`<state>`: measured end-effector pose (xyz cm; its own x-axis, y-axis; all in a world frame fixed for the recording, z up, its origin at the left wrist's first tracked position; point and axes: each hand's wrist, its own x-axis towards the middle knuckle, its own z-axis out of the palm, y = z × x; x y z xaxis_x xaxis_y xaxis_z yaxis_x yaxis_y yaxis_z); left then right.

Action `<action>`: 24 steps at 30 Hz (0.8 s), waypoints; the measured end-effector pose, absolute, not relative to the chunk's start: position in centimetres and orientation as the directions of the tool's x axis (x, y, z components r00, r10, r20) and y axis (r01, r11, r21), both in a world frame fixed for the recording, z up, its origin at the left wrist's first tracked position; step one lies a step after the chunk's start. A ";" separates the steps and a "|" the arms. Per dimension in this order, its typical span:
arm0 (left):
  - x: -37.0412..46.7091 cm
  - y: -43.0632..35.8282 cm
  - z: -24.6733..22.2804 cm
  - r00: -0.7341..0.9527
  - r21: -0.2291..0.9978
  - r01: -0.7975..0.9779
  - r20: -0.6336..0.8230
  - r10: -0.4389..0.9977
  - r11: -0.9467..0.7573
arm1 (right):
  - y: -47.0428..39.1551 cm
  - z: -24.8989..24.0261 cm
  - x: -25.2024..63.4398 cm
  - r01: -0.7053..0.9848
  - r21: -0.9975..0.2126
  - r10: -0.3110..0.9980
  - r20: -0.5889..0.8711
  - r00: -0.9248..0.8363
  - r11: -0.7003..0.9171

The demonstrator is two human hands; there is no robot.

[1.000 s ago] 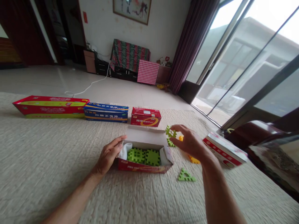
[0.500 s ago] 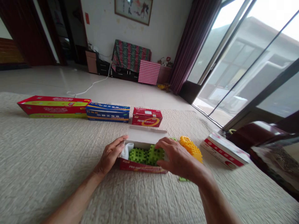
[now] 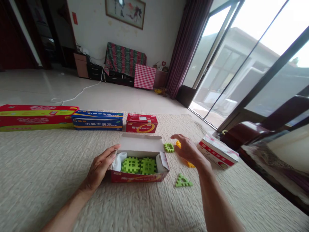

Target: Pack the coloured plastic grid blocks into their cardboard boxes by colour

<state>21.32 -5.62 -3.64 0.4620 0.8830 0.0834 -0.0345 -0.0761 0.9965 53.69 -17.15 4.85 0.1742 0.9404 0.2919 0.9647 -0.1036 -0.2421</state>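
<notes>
An open red cardboard box (image 3: 137, 178) stands on the quilted mat, its white lid flap (image 3: 141, 142) raised at the back. Inside lie green interlocking plastic blocks (image 3: 130, 165), with white padding (image 3: 119, 161) at both ends. My left hand (image 3: 99, 167) grips the box's left edge, thumb and fingers at the corner. To the right, my right hand (image 3: 187, 148) hovers with fingers apart over yellow blocks (image 3: 190, 164), partly hiding them; nothing shows in its grasp. Beside the box are a square green block (image 3: 169, 147) and a triangular green block (image 3: 183, 180).
Behind the open box stand a long red-and-green box (image 3: 38, 117), a blue box (image 3: 98, 120) and a closed red box (image 3: 141, 123) in a row. A white-and-red box (image 3: 217, 152) sits at the right, near dark furniture (image 3: 243, 133).
My right hand has left the green block inside the box and moved right over the yellow blocks. My left hand stays on the box. The view has turned slightly right.
</notes>
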 end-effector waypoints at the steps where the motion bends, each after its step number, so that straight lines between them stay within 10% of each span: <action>1: 21.3 -5.6 -3.8 0.460 0.996 -0.030 0.084 0.884 -0.079 | -16.8 3.8 54.2 0.965 -0.236 0.948 0.263 0.178 -0.116; 17: 21.3 -5.8 -3.4 0.442 0.997 0.008 0.065 0.895 -0.076 | -15.3 -0.1 54.6 0.973 -0.095 0.974 0.074 0.215 -0.208; 24: 21.4 -6.2 -2.9 0.448 0.997 -0.041 0.079 0.890 -0.068 | -16.6 4.1 54.2 0.966 -0.214 0.938 0.283 0.202 -0.144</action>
